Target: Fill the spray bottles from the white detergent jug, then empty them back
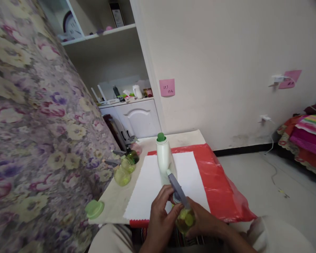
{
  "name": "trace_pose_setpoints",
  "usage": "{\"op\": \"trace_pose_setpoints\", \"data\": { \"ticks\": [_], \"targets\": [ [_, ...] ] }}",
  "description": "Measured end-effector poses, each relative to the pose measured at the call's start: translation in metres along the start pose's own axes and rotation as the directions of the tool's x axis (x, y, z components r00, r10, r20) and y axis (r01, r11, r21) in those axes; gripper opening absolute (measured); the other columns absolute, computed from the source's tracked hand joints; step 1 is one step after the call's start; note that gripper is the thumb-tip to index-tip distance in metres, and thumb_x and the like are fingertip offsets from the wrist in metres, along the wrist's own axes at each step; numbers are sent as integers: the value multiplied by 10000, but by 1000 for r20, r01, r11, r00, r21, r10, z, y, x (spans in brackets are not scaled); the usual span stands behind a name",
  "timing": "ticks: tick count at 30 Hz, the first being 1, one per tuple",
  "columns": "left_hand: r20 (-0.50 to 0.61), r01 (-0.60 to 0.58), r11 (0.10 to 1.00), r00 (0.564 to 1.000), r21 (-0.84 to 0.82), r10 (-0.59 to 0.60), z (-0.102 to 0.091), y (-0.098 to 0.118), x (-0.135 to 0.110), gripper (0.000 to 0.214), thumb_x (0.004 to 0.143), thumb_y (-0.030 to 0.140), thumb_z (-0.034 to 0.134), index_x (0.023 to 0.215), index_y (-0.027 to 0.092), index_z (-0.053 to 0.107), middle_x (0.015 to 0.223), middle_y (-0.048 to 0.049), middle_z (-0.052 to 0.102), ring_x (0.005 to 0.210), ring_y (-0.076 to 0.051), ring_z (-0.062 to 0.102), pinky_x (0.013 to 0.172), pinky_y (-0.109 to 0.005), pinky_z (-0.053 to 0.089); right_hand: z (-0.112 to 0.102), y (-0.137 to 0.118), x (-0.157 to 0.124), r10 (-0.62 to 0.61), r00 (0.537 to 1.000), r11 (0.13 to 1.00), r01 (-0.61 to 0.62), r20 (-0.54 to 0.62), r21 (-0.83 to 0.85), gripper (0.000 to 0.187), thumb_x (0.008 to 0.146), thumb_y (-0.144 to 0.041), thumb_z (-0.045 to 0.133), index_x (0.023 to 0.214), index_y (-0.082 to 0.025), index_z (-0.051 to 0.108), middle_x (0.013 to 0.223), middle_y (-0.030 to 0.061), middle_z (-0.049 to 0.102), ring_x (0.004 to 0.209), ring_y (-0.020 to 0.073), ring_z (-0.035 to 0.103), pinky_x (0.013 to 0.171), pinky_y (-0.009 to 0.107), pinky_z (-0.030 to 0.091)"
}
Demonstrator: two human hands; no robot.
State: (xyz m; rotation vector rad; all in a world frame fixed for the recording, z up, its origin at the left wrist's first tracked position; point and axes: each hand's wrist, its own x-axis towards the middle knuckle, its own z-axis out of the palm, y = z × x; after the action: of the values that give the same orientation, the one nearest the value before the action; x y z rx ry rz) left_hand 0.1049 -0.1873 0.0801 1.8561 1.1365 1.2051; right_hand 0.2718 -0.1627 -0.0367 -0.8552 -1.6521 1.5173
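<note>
A small clear spray bottle [185, 222] with yellow-green liquid is held over my lap at the table's front edge. My right hand [204, 219] wraps round its body from the right. At its neck, the fingers of my left hand [162, 214] close on the grey spray head [178, 189], whose nozzle points up and to the left. Whether the head is fully seated cannot be seen behind my fingers. Just beyond stands a large pale green bottle [164, 158], upright, with a green piece [160, 137] in its mouth. My hands hide part of the spray bottle.
Several more spray bottles [122, 175] stand along the table's left side. A light green cap [94, 209] lies at the front left corner. White paper [144, 182] and a red plastic sheet [218, 186] cover the table. A floral curtain [55, 140] hangs close on the left.
</note>
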Motion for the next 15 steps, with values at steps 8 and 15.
{"op": "trace_pose_setpoints", "data": {
  "ticks": [8, 15],
  "targets": [
    [-86, 16, 997, 996, -74, -22, -1, -13, -6, 281, 836, 275, 631, 1110, 214, 642, 1138, -93, 627, 1041, -244, 605, 891, -336, 489, 2, 3, 1, 18, 999, 1000, -18, -40, -11, 908, 426, -171, 828, 1272, -228, 504, 1116, 28, 628, 1017, 282, 577, 863, 362, 477],
    [-80, 58, 991, 995, -118, -68, -3, -20, -9, 281, 841, 288, 629, 1117, 235, 632, 1141, -75, 642, 1041, -230, 625, 910, -335, 496, 1, 7, 2, 15, 998, 1000, -16, -55, -24, 895, 445, -165, 822, 1273, -248, 491, 1157, 33, 619, 1017, 272, 586, 850, 354, 490]
  ]
}}
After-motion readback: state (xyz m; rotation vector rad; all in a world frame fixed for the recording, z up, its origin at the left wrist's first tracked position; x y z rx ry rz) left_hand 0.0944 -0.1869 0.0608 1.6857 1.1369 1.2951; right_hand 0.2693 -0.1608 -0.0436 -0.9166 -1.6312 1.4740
